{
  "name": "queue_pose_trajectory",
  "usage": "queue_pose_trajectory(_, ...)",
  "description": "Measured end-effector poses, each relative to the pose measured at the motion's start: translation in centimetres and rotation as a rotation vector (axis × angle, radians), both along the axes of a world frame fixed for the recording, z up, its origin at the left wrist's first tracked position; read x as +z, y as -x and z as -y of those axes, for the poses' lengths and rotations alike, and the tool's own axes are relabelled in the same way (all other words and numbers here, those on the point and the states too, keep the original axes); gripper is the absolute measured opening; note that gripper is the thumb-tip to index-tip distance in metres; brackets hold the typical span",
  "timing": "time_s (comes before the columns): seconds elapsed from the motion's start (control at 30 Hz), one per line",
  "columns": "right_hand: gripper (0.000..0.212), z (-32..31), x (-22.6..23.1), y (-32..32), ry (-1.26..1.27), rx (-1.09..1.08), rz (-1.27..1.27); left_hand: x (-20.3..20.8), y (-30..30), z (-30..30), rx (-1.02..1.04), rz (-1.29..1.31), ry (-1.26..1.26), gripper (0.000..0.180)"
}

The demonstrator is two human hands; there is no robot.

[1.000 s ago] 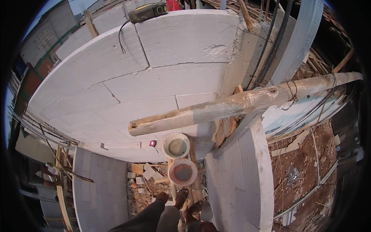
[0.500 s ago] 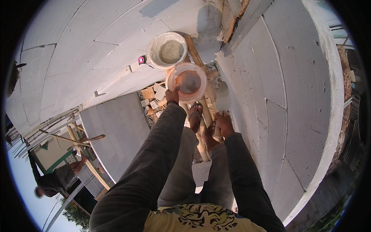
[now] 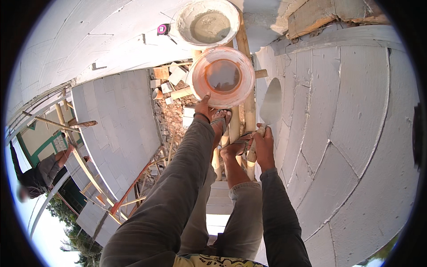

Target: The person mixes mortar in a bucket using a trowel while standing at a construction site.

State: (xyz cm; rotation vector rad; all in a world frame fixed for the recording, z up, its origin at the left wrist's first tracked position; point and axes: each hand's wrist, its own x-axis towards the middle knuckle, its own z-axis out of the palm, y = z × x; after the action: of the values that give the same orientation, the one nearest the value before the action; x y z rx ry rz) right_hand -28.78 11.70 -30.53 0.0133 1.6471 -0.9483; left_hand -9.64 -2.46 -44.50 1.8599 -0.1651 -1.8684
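Note:
My left hand [image 3: 203, 107] grips the near rim of an orange-pink bucket [image 3: 246, 73], its thumb over the edge. Liquid with a shiny surface lies at the bottom of this bucket. My right hand [image 3: 263, 147] is wrapped round the handle of a trowel [image 3: 271, 102], whose pale, broad blade points away from me beside the right wall. Just beyond the held bucket stands a whitish, mortar-crusted bucket [image 3: 181, 22] with grey wet mix inside.
Bamboo poles [image 3: 250, 107] run under my sandalled feet. Pale block walls [image 3: 329, 115] rise on both sides. A pink and black tape measure [image 3: 163, 29] sits left of the buckets. Broken blocks [image 3: 177, 75] lie below. Another person [image 3: 38, 173] is on scaffolding at far left.
The view has shifted, so the buckets and hands appear larger. The bucket in my left hand is still gripped at its rim, and the trowel stays in my right hand.

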Motion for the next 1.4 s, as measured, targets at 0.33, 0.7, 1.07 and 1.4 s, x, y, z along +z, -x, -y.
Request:
queue_pose_trajectory(0.33, 0.026, 5.7, -3.7, 0.8, 0.015, -0.015, -0.114, 2.8, -1.6, 12.7, 0.109, 0.636, 0.812, 0.058)
queue_pose_trajectory(0.7, 0.016, -5.0, 1.3, -9.4, -0.142, -0.024, 0.118, 5.0, 3.5, 32.0, 0.068, -0.390, 0.617, 0.017)
queue_pose_trajectory(1.07, 0.022, -4.2, 4.7, -9.5, -0.149, -0.016, 0.126, 13.5, 10.1, 32.1, 0.100, -0.544, 0.567, 0.019)
queue_pose_trajectory(1.4, 0.019, -5.6, 8.1, -7.2, -0.091, -0.205, 0.130, 31.2, 5.2, 21.6, -0.088, -0.659, 0.594, 0.023)
